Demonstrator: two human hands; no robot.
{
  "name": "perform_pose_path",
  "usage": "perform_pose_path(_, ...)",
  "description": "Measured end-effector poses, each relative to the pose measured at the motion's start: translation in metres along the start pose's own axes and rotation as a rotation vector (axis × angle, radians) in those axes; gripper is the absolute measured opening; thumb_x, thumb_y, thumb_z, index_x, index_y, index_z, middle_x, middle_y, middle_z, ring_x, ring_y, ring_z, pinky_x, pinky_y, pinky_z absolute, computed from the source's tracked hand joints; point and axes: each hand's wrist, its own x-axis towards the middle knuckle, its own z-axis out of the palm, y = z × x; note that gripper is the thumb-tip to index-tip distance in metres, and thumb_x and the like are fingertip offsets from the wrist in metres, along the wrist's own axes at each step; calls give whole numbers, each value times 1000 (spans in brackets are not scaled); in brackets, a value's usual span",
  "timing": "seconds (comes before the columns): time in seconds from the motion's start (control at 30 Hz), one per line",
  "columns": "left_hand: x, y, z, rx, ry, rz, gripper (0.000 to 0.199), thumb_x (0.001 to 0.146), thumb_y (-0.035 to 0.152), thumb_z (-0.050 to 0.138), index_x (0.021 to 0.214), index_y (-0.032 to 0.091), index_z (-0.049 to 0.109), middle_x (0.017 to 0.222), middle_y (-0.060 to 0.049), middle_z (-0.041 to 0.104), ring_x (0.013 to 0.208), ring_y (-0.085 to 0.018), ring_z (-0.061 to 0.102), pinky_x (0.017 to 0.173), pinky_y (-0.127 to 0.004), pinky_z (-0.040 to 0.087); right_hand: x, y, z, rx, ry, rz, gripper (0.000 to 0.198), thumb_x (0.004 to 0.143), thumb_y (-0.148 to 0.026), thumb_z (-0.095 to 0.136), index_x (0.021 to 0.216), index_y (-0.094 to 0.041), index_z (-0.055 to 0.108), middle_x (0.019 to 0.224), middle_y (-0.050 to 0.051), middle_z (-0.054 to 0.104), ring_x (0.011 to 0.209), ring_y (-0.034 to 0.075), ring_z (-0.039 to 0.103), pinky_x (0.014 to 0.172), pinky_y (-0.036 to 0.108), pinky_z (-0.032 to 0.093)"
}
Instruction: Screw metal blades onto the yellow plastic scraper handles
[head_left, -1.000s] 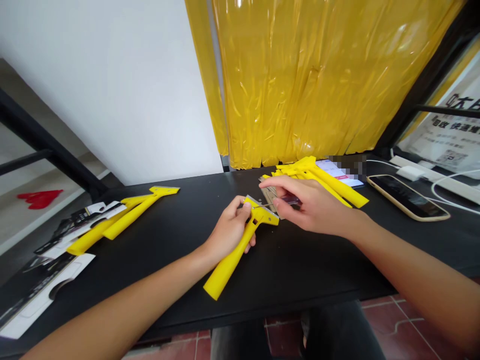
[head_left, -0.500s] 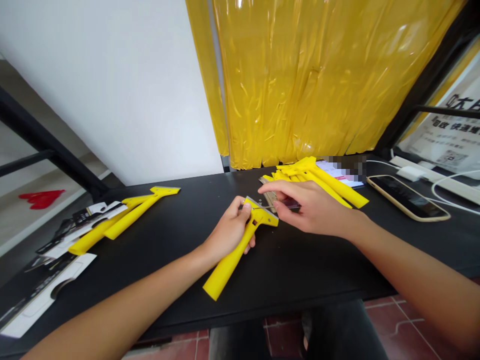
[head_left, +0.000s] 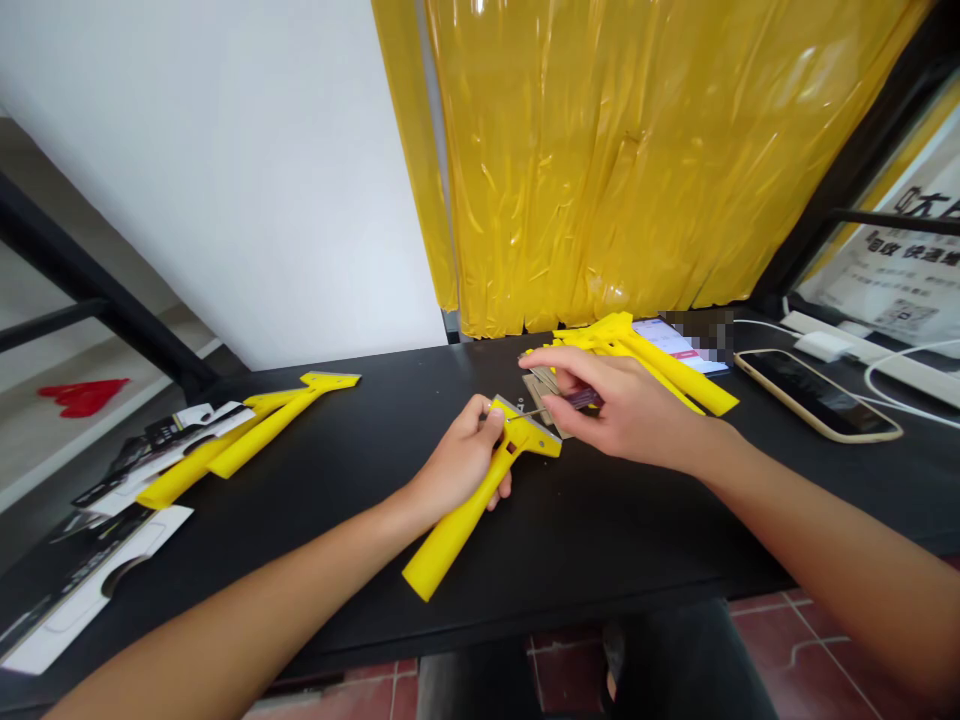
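My left hand (head_left: 469, 450) is closed round the neck of a yellow scraper (head_left: 457, 535), with the thumb near one end of its head. The scraper's handle slants down toward the table's front edge. In my right hand (head_left: 619, 405) is a screwdriver (head_left: 581, 398), its thin metal shaft reaching left to a screw on the scraper head. My right thumb and fingers grip its dark handle, which is partly hidden. Behind my right hand lie several more yellow scrapers (head_left: 664, 365) and a small brownish piece (head_left: 541, 392).
Two yellow scrapers (head_left: 262, 432) lie at the left beside white-and-black card sleeves (head_left: 112, 590). A phone (head_left: 817, 395), white cables and a power strip (head_left: 885, 360) are at the right. Yellow plastic sheeting (head_left: 615, 170) hangs behind the black table (head_left: 337, 600).
The scraper has shifted very slightly in my left hand. My right fingers have changed position on the screwdriver, the index finger now more bent.
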Motion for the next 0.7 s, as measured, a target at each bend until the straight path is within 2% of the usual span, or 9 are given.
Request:
perform_pose_path(0.13,3,-3,0,-31,8,18,21,101,47,43,99,27,39,57,4,62,35,-16,54,28,-21,39,1,1,-2,20,-37,39,28,99,-35,54,122,-22,64,87,0,69,72,13,61,67,26,42)
perform_pose_path(0.2,3,-2,0,-39,10,29,19,101,45,44,101,27,41,60,3,62,36,-17,55,28,-22,40,1,2,-3,20,-30,60,25,101,-32,49,118,-22,65,89,0,71,68,12,60,65,26,41)
perform_pose_path(0.33,1,1,2,-13,18,-4,22,101,47,44,96,26,40,49,5,56,33,-16,53,30,-21,39,2,3,-2,27,-14,42,32,98,-23,51,129,-21,60,83,-1,70,64,12,58,64,25,41)
perform_pose_path(0.5,-1,1,2,13,58,-62,25,102,50,39,92,27,33,42,6,54,29,-16,47,30,-20,35,2,2,0,-41,-18,90,26,99,-38,54,115,-22,66,70,-3,65,60,13,57,61,26,38)
perform_pose_path(0.6,1,0,1,-17,71,-63,23,102,48,38,92,27,32,43,7,54,29,-16,47,29,-20,35,2,3,2,-21,-60,62,29,99,-36,53,123,-23,63,68,-4,61,60,12,55,61,26,38)
perform_pose_path(0.7,3,-1,1,-53,61,-33,20,102,44,39,93,27,33,52,5,59,31,-17,51,28,-21,36,0,3,5,-17,-35,15,36,95,-27,55,131,-24,58,74,-3,61,64,13,55,64,26,40)
